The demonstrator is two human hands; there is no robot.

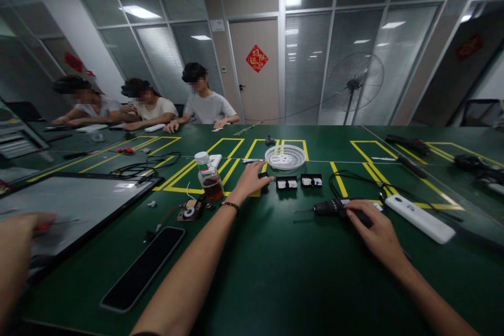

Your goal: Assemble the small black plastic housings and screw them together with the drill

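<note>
the right hand point(372, 228) has its fingers and thumb about the body of a black driver point(328, 208), whose thin bit point(303, 211) points to nine o'clock; whether the driver is raised or resting on the green table point(283, 283) i cannot tell. the left hand point(250, 179) reaches out with a narrow gap between thumb and fingers, right at a small dark piece point(263, 174) that they partly cover, and i cannot tell if it is gripped. at three o'clock from the left hand stand two black boxes point(286, 184) side by side with white parts showing, and at two o'clock, just behind them, sits a white basket point(285, 157). a bottle point(212, 186) of reddish-brown liquid is at nine o'clock from that hand, a small wired module point(191, 211) and a dark phone point(144, 270) at eight. a white bar point(420, 219) lies at three o'clock from the driver. at the left edge, another person's hand point(23, 231) holds an orange-handled tool point(43, 226) over a pale panel point(82, 205). across the table, at ten to eleven o'clock, three people point(208, 107) sit in headgear.
</note>
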